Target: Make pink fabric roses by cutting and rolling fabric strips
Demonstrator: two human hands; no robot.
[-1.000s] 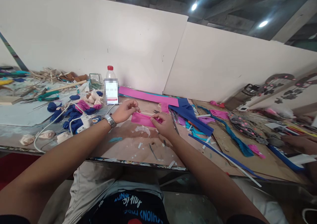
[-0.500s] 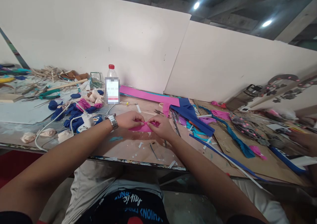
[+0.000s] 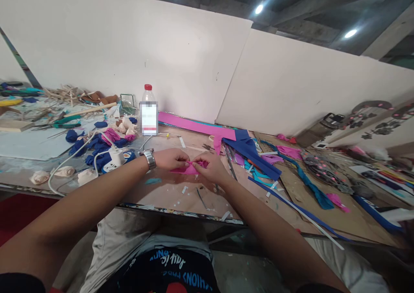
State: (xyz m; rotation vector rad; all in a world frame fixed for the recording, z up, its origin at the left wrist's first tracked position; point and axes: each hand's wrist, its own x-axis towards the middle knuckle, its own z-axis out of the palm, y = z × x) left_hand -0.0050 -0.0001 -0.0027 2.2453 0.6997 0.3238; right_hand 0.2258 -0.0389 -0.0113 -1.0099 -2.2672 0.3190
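Observation:
Between my two hands, low over the table, is a strip of pink fabric (image 3: 183, 170), gathered and creased near the fingertips. My left hand (image 3: 173, 158), below a metal wristwatch, pinches the strip with thumb and fingers. From the other side my right hand (image 3: 208, 165) grips the strip's other part, its thumb close to the left thumb. The fingers hide part of the fabric. A long flat pink strip (image 3: 197, 125) lies behind the hands, with blue fabric (image 3: 255, 152) at its right end.
A bottle with a red cap (image 3: 148, 87) stands behind my left hand. A white power strip (image 3: 116, 157) with cables and rolled fabric flowers (image 3: 64, 172) lie left. Green-handled pliers (image 3: 67, 121) are farther left. Cardboard (image 3: 310, 189) with teal fabric (image 3: 312, 183) is at right.
Both hands stay at nearly the same spot, still pinching the pink strip with slight finger movement. Another person's hand at the far right has left the view. The camera has shifted slightly.

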